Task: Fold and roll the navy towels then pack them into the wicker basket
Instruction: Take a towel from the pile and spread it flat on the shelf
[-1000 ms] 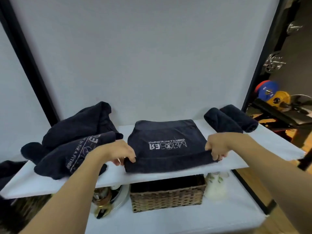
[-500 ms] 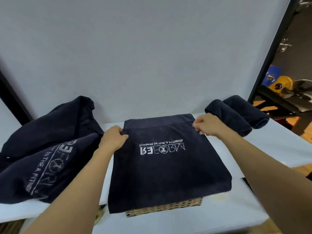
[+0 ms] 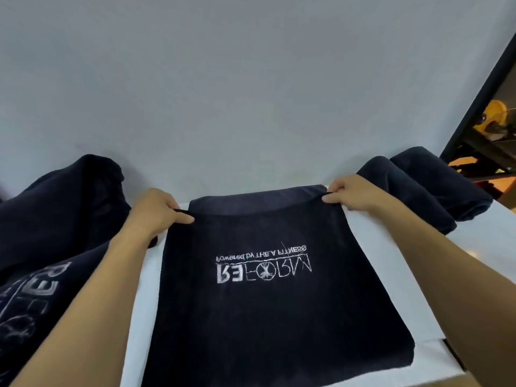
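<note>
between the forearms a folded navy towel (image 3: 273, 317) is spread on the white table (image 3: 145, 280). upside-down stitching (image 3: 264, 272) is read as "reform"; the smaller line seems to say "powered by the a fitness". the cloth is judged soft, limp and light, best taken at corners. its far corners are pinched by the left hand (image 3: 156, 210) and right hand (image 3: 351, 194). loose towels (image 3: 55, 219) are heaped left of the left hand, rolled towels (image 3: 418, 188) laid beyond the right.
</note>
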A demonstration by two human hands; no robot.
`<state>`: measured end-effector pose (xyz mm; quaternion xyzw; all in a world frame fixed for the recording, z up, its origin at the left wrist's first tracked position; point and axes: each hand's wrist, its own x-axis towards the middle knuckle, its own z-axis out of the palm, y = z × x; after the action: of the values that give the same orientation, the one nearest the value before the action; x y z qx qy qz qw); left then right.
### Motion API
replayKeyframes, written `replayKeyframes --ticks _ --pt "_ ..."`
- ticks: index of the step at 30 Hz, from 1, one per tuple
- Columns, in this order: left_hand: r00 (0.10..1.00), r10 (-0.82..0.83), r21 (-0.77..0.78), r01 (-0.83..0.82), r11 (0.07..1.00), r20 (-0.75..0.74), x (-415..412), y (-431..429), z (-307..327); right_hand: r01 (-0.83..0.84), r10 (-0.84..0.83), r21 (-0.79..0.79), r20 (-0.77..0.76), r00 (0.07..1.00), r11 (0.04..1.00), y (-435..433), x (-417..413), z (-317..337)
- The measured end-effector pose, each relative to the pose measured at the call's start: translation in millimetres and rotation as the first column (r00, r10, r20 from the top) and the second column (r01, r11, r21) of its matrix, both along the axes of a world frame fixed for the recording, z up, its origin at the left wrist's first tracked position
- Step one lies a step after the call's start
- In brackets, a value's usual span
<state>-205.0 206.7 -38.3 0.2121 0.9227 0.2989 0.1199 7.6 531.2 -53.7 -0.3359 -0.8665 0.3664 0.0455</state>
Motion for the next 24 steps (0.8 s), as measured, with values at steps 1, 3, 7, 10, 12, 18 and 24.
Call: replayKeyframes --ticks 1,3,7,10,12,18,24 --pt "0.997 -0.032 0.135 0.023 0.991 0.064 -0.4 0.7 4.1 0.011 -0.014 -0.057 -0.052 0.999 0.998 2.1 -1.6 0.6" --pt "0.964 -0.099 0.402 -0.009 0.915 0.247 -2.6 7.8 4.9 0.044 -0.061 -0.133 -0.128 0.99 0.99 1.1 -7.5 -1.2" --pt "0.947 -0.023 0.503 -0.149 0.851 0.32 -12.5 31.7 -22.2 0.24 -0.255 -0.091 -0.226 0.94 0.966 3.1 -20.1 -16.0" --pt "0.978 0.078 0.477 -0.163 0.864 0.193 -22.7 41.5 -35.2 0.314 -0.308 0.0 -0.198 0.931 0.949 6.5 -28.5 -18.9" --pt "0.984 0.134 0.44 -0.173 0.881 0.118 -27.4 45.4 -39.1 0.342 -0.329 0.062 -0.16 0.931 0.938 6.0 -35.1 -19.1" --pt "0.984 0.174 0.174 -0.165 0.971 -0.033 -26.2 47.7 -39.3 0.294 -0.292 0.264 -0.047 0.955 0.919 2.0 -51.4 -28.4" --pt "0.987 0.11 0.04 -0.115 0.993 0.121 -30.0 51.9 -28.6 0.32 -0.323 -0.089 -0.027 0.946 0.943 -0.4 -56.2 -19.0"
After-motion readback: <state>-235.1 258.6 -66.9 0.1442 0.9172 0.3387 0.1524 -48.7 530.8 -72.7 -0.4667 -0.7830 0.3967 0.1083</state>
